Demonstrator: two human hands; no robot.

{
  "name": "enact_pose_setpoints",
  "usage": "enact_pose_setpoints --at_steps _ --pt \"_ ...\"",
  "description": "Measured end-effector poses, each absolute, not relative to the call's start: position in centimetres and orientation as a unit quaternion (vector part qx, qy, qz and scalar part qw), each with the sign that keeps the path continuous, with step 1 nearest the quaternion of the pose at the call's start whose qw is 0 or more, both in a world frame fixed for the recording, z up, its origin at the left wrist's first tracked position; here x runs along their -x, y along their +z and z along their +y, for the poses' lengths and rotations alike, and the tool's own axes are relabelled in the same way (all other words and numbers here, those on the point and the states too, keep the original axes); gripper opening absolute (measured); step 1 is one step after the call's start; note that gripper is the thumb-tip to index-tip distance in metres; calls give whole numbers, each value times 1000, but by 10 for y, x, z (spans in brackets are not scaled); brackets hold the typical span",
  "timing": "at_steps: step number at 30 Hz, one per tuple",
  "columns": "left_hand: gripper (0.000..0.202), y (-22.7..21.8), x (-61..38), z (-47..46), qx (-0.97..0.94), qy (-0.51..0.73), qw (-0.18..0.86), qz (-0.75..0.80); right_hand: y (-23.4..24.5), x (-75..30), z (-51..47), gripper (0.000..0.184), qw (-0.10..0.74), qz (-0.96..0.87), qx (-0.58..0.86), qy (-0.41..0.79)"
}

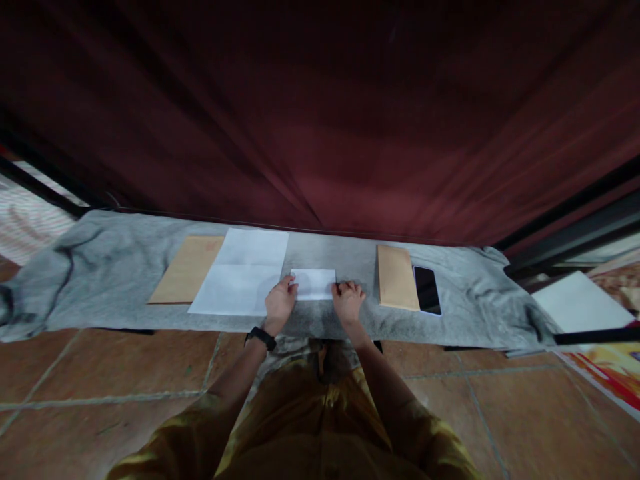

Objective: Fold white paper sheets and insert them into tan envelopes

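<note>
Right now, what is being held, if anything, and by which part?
The small white paper: left hand at its left edge, right hand at its right edge. Whether they grip or merely press it cannot be told.

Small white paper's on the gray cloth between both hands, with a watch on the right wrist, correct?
No, the head view shows the watch on the left wrist. The small white paper is on the gray cloth between the left hand and right hand.

Mustard-yellow top [320,427], loose sleeves [193,430] reaching about the elbows, black left wristband [262,338]
</note>
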State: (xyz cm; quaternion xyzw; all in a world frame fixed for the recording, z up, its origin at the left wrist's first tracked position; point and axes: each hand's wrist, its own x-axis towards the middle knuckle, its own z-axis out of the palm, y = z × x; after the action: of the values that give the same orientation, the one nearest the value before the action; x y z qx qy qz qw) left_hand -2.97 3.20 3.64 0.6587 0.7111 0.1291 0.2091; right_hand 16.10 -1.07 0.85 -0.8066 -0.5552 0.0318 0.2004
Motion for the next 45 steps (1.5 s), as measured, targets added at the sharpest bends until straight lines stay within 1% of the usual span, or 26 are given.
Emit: enact_pose_setpoints --at_steps 8,20,38,45 --pt "35 37 29 33 -656 122 207 716 12 -160 -9 29 161 -552 817 45" --pt "34 37 23 29 -665 130 176 714 10 -159 -9 31 159 -558 814 24" --pt "32 29 24 27 -675 142 154 707 5 -158 -12 28 177 -574 799 -13" --pt "32 34 21 23 -677 137 143 709 8 -157 -13 28 162 -579 799 -18"
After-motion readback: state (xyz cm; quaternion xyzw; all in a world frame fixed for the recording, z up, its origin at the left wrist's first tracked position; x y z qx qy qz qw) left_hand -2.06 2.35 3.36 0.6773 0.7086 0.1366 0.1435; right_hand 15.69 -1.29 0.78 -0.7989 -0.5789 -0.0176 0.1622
